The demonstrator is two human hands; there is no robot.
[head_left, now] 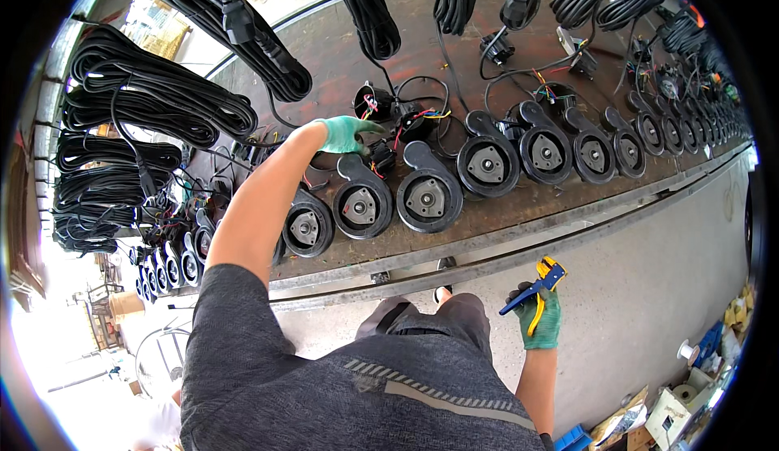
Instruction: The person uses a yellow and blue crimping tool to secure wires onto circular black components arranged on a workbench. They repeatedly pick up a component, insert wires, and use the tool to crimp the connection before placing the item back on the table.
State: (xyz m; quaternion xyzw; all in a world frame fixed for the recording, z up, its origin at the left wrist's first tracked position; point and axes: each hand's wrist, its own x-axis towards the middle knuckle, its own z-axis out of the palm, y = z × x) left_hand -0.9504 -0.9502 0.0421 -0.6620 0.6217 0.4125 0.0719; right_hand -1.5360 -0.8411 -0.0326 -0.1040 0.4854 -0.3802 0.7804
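Observation:
My left hand (345, 135), in a green glove, reaches over the workbench with finger and thumb apart. It is next to a small black part (380, 156); whether they touch is hard to tell. Close by, a round black housing (373, 102) has coloured wires coming out, and a second wired housing (418, 122) lies to its right. In my right hand (542, 321), also gloved, is a blue and yellow wire stripper (537, 289), held in front of the bench's near edge. Black blower casings with grey metal plates, such as the casing (428, 198) below my left hand, line the near side.
Bundled black cables lie along the far side, one thick bundle (162, 86) at the left. A metal rail (519, 260) runs along the bench's front. Boxes and a white spool (687, 351) are on the floor at lower right; a fan (162, 358) stands lower left.

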